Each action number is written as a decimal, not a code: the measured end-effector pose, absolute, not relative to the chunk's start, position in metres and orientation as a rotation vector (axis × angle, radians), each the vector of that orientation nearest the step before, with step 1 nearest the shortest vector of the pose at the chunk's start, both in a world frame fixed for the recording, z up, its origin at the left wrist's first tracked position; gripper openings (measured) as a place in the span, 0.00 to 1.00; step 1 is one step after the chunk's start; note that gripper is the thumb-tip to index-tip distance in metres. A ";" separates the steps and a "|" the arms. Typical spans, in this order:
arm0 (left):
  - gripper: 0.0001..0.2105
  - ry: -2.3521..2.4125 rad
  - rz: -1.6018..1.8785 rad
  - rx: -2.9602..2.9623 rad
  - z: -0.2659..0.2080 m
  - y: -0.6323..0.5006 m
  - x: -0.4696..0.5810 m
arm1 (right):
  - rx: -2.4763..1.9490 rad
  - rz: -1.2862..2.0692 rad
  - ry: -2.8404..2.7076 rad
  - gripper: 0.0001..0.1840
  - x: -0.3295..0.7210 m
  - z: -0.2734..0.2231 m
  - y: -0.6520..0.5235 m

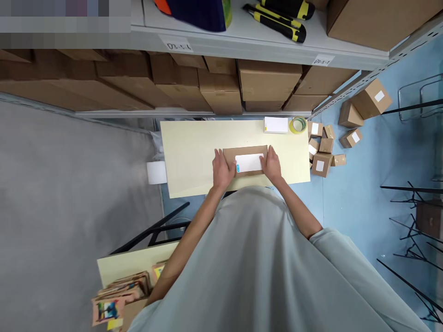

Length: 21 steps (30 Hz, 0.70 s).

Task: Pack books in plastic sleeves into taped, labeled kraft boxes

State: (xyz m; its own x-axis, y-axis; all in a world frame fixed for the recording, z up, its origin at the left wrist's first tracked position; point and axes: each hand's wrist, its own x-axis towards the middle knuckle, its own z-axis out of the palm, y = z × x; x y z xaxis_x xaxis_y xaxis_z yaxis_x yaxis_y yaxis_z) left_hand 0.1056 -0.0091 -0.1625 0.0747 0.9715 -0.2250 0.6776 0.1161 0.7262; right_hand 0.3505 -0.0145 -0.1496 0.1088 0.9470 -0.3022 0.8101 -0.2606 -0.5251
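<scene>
A flat brown cardboard box (245,151) lies on the pale yellow tabletop (194,157) in front of me. On its face is a white rectangle (249,162) with a small blue mark at one corner; whether it is a label or a separate flat item, I cannot tell. My left hand (223,169) grips the cardboard box at its left end, thumb over the near edge of the white rectangle. At the right end my right hand (272,165) holds it the same way, with its thumb touching the white rectangle.
A white box (276,125) and a yellow tape roll (298,125) stand at the table's back right. Small cardboard boxes (321,164) are piled beyond the right edge. Yellow-black cutters (280,25) lie on the shelf (228,44). Stacked packets (121,290) sit at lower left.
</scene>
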 end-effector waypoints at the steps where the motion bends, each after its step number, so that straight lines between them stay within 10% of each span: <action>1: 0.39 1.602 0.486 1.784 -0.161 -0.016 0.108 | -2.090 0.798 -1.871 0.41 0.347 -0.148 -0.023; 15: 0.37 1.193 0.221 2.131 -0.155 -0.042 0.114 | -1.740 0.869 -2.313 0.37 0.336 -0.142 -0.057; 21: 0.57 1.600 0.417 1.585 -0.170 -0.056 0.087 | -2.029 0.963 -1.705 0.50 0.362 -0.147 -0.074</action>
State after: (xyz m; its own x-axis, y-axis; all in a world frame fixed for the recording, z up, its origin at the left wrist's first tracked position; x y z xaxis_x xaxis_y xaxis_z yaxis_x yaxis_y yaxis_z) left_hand 0.0869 -0.0557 -0.1695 0.1350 0.9391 -0.3161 0.6652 0.1505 0.7313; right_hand 0.3624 -0.0738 -0.1469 0.0604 0.9559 -0.2874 0.7400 -0.2361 -0.6298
